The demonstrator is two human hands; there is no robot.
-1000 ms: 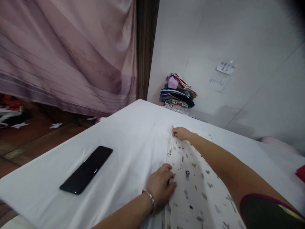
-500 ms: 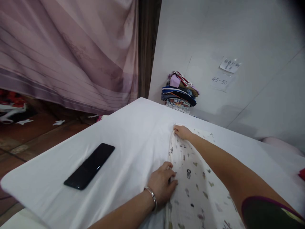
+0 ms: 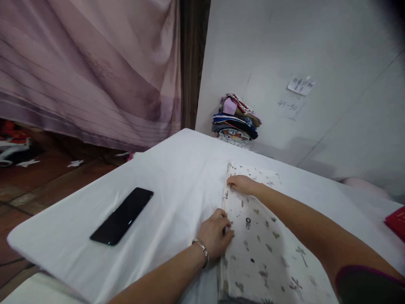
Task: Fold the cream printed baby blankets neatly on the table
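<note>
A folded white cloth (image 3: 265, 249) with small dark prints lies on a white-covered table (image 3: 177, 185). My left hand (image 3: 215, 236), with a silver bracelet at the wrist, rests on the cloth's left edge, its fingers curled and pinching that edge. Farther along the same edge lies my right hand (image 3: 242, 184), fingers closed on the fabric a little short of the far corner. My right arm stretches across the cloth.
A black phone (image 3: 122, 216) lies face up on the table to the left. A stack of folded clothes (image 3: 236, 122) stands by the white wall at the back. A pink curtain (image 3: 88, 67) hangs on the left. Something red (image 3: 397, 221) lies at the right edge.
My right hand has slid back along the cloth's left edge from the far corner towards me. My left hand has stayed on the near edge.
</note>
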